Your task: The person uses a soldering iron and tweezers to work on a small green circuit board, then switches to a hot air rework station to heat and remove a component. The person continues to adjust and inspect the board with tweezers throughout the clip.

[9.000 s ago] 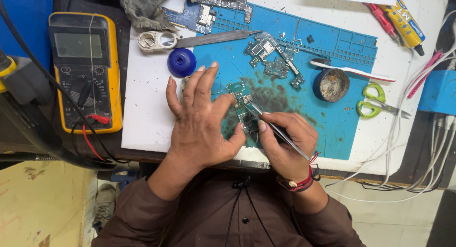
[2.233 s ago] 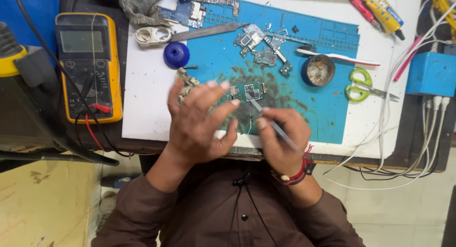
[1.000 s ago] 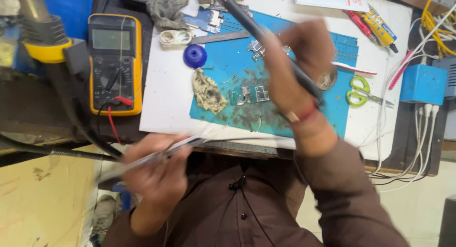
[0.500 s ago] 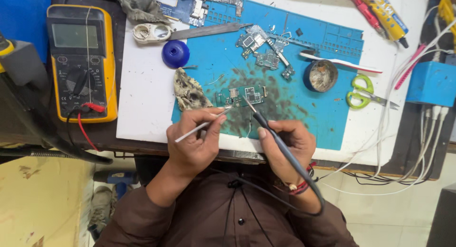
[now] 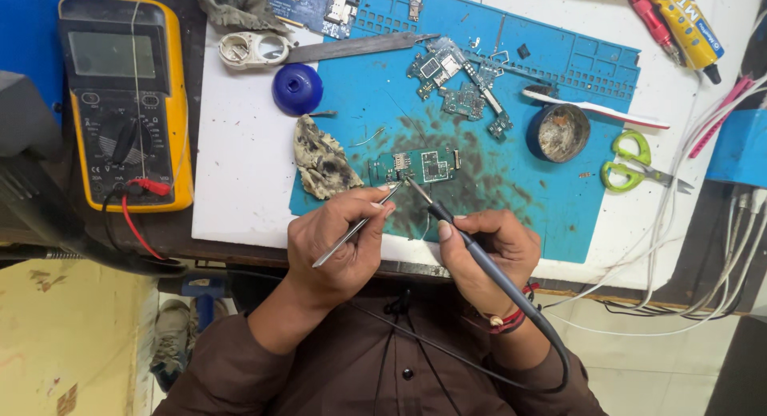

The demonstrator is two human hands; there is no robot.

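The fingers of the left hand [image 5: 339,244] are closed around metal tweezers [image 5: 357,226], whose tips reach up to the lower left edge of a small green circuit board [image 5: 415,167]. The fingers of the right hand [image 5: 487,256] grip a dark soldering iron [image 5: 471,244] like a pen, its tip touching the board's lower edge just beside the tweezer tips. The board lies flat on a scorched patch of the blue work mat [image 5: 559,200], near the front edge of the counter [image 5: 240,192]. Left of the board sits a dirty crumpled sponge [image 5: 321,159]; farther out are a blue cap [image 5: 297,88], a round flux tin [image 5: 559,132], green scissors [image 5: 631,160] and a yellow multimeter [image 5: 124,96].
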